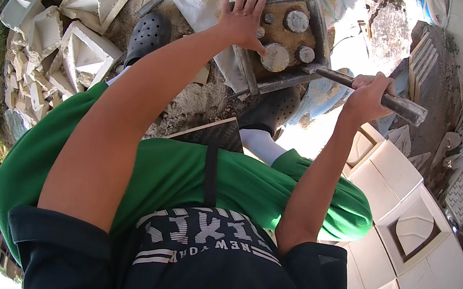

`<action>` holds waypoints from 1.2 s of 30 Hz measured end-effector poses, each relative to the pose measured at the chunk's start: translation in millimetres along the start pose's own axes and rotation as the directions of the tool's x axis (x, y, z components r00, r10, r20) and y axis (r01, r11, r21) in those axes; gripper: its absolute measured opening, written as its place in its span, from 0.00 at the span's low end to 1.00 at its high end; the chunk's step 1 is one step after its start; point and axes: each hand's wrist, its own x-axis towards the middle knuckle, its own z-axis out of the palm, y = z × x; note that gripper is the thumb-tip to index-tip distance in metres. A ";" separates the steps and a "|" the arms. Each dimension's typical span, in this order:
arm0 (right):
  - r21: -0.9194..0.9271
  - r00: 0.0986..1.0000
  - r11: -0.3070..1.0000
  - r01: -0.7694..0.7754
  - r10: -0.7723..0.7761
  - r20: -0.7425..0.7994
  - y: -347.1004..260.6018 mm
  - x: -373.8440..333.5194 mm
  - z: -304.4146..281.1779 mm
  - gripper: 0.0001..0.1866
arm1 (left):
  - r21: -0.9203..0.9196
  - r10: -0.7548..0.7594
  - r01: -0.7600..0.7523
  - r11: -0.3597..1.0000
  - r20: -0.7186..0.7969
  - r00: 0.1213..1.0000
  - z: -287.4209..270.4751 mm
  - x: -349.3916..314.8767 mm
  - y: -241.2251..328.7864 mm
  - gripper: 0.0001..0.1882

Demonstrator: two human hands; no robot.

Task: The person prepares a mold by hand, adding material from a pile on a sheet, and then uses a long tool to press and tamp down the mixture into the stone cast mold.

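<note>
"Where's the dark frame (281, 82)?"
"Far centre; the left hand (242, 24) lies splayed at its left side."
"And the right hand (370, 98)?"
"Clamped round a dark bar (402, 107), left end near the frame."

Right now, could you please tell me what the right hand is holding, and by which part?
The right hand holds a dark rod-like tool by its shaft, partway along.
</note>
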 end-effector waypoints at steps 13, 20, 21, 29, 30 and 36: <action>0.412 0.997 0.911 0.025 -0.052 0.054 -75.1 -19.6 -34.0 0.10 | 0.005 -0.034 0.033 0.999 0.025 0.999 2.5 2.0 -3.6 0.78; 0.375 0.995 0.922 0.101 -0.082 -0.064 -55.4 -44.1 -1.8 0.09 | 0.021 -0.030 0.030 0.999 0.007 1.000 8.3 5.7 -4.8 0.76; 0.373 0.993 0.922 0.104 -0.077 -0.086 -54.4 -44.9 -0.6 0.08 | 0.021 -0.032 0.031 0.999 0.007 0.999 6.9 6.4 -4.3 0.76; 0.249 0.996 0.968 -0.011 0.032 -0.080 -45.2 -47.2 3.9 0.06 | 0.007 -0.029 0.029 1.000 0.018 0.999 1.2 1.5 -1.8 0.77; 0.290 0.996 0.955 0.054 -0.031 -0.081 -38.3 -45.5 1.5 0.07 | 0.008 -0.036 0.036 0.999 0.021 0.999 1.3 0.7 -3.2 0.77; 0.272 0.998 0.961 0.049 -0.040 -0.038 -33.9 -47.0 8.2 0.11 | 0.013 -0.057 0.057 0.998 0.035 0.998 0.7 7.9 -12.4 0.77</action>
